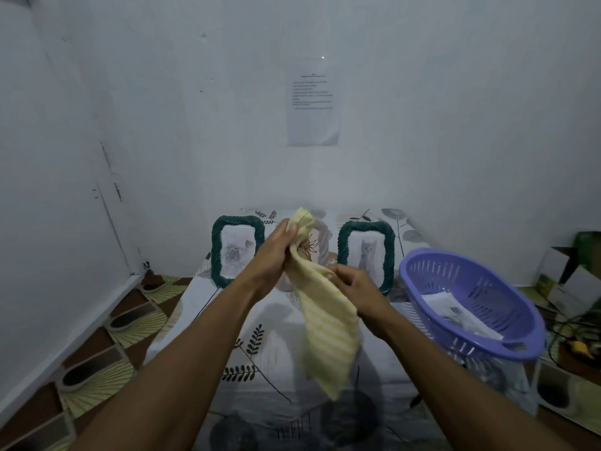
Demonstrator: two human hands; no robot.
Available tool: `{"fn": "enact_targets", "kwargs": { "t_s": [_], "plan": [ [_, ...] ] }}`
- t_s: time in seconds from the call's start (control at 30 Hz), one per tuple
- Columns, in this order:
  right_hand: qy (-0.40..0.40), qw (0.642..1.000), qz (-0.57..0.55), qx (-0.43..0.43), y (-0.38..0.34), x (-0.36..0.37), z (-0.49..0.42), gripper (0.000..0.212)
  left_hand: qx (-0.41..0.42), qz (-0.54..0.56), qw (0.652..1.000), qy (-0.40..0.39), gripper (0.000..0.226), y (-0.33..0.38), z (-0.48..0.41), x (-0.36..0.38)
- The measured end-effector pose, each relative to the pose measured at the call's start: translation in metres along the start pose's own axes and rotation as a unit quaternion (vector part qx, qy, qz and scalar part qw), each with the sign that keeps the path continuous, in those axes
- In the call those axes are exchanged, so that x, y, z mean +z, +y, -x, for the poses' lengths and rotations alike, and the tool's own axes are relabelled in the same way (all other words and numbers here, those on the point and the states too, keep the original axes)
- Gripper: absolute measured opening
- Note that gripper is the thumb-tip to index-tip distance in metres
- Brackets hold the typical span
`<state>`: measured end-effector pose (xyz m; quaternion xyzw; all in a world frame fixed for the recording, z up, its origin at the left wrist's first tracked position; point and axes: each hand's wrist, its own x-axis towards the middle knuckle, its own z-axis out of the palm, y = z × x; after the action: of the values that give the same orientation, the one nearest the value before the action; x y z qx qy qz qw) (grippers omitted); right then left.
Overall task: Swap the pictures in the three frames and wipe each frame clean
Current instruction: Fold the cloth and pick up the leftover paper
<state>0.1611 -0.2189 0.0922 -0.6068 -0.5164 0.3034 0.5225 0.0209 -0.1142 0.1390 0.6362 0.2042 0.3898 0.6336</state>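
Just above the patterned table (pixel 227 320), both hands hold a yellow striped cloth (pixel 328 330) that hangs down slack between the forearms. The left hand (pixel 276 252) has its fingers curled tight round the cloth's bunched top end, while the right hand (pixel 354 288), lower and nearer, pinches its edge about midway down. Three frames stand in a row at the far side of the table. The left green frame (pixel 216 255) shows roses and the right green frame (pixel 388 252) shows a cat. The middle frame (pixel 323 236), mostly hidden behind the cloth and left hand, seems pale with a line-drawn flower. A purple basket (pixel 487 351) sits at the table's right edge, just beside the cat frame, with printed sheets (pixel 455 310) lying inside. A paper notice (pixel 313 109) hangs on the wall behind.
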Motion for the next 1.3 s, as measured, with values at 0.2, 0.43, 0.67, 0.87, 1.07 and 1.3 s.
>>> {"fn": "enact_targets", "kwargs": {
  "t_s": [0.2, 0.43, 0.67, 0.87, 1.07, 1.3],
  "plan": [
    [0.050, 0.995, 0.083, 0.022, -0.008, -0.044, -0.006, 0.019, -0.010, -0.134, 0.979, 0.151, 0.022, -0.022, 0.003, -0.032],
    [0.058, 0.985, 0.162, 0.002, -0.019, -0.072, -0.011, 0.023, 0.025, -0.252, 0.957, 0.140, 0.032, -0.022, 0.001, -0.053],
    [0.033, 0.996, -0.004, 0.081, -0.023, -0.061, -0.011, 0.031, -0.004, -0.343, 0.926, 0.155, 0.018, -0.038, 0.007, -0.042],
    [0.061, 0.962, -0.229, 0.134, -0.035, -0.066, -0.022, 0.026, -0.144, -0.226, 0.952, -0.148, 0.029, -0.069, 0.063, -0.010],
    [0.100, 0.955, -0.236, 0.146, -0.031, -0.074, -0.026, 0.019, -0.074, -0.145, 0.975, -0.151, 0.035, -0.064, 0.070, 0.035],
    [0.156, 0.982, 0.013, 0.103, -0.017, -0.102, -0.019, 0.053, -0.021, -0.295, 0.952, -0.080, 0.017, -0.043, 0.035, 0.001]
  ]
}}
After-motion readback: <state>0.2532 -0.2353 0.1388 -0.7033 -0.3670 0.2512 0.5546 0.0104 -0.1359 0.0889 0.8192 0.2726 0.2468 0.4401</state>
